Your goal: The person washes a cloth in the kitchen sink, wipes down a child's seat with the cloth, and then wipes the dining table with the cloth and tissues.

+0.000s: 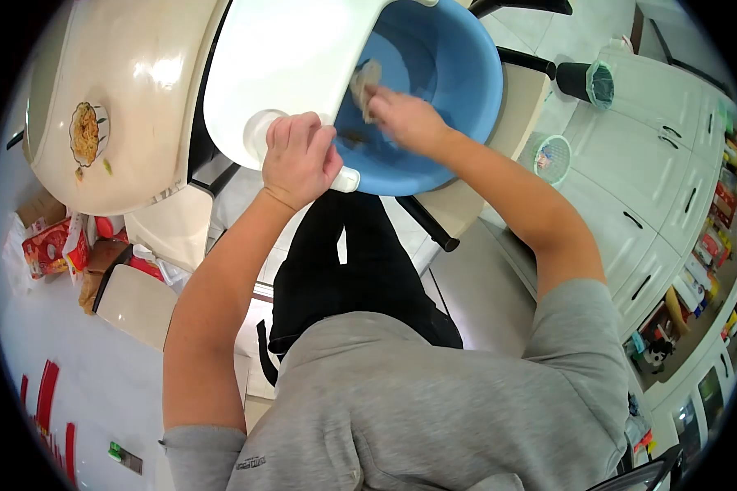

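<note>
A wet-looking beige cloth (364, 88) juts from the fingertips of the right hand (408, 123), pinched at its near end, above the blue plastic basin (477, 90) and just beside the edge of the white plastic tray (282, 53); the left hand (301, 155) grips that tray by its near edge, beside the round recess (259, 131), with the tray partly overlapping the basin

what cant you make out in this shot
Head view: white tray, far end cut off by the top edge.
Head view: blue basin, left part hidden by the tray.
Head view: cloth in the right hand, exact shape blurred.
Head view: left hand, palm hidden behind its back.
Head view: shirt lettering, too small to read.
</note>
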Demonstrator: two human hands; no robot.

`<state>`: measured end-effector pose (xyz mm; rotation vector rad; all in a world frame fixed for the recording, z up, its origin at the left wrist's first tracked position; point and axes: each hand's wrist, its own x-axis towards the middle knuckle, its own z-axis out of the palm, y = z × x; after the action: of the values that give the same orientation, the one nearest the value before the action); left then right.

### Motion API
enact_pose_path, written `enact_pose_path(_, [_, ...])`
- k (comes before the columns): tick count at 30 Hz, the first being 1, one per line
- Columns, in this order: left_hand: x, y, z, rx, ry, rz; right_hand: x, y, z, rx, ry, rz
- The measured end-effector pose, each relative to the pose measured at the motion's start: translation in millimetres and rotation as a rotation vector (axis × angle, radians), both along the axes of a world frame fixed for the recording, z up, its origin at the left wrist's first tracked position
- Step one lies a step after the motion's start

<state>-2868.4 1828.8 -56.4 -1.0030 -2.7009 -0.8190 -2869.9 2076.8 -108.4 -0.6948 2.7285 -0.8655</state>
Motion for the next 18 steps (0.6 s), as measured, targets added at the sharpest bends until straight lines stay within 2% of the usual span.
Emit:
enact_pose_path(1, [0, 0, 0, -0.002, 0.000, -0.002, 5, 3, -8, 0.007, 0.003, 0.002])
enact_pose_path(4, [1, -1, -2, -0.001, 0.000, -0.007, 3, 7, -10, 0.055, -0.088, 0.290])
enact_pose_path(6, [0, -2, -3, -0.003, -0.002, 0.001, -13, 2, -9, 0.273, -0.345, 0.176])
enact_pose_path(9, [3, -2, 0, -0.044, -0.022, 0.019, -21, -5, -23, 0.292, -0.230, 0.331])
enact_pose_path(12, [2, 1, 3, -0.056, -0.032, 0.036, -22, -12, -32, 0.231, -0.168, 0.347])
enact_pose_path(18, [1, 2, 4, -0.055, -0.063, 0.031, -40, -3, -29, 0.099, -0.280, 0.468])
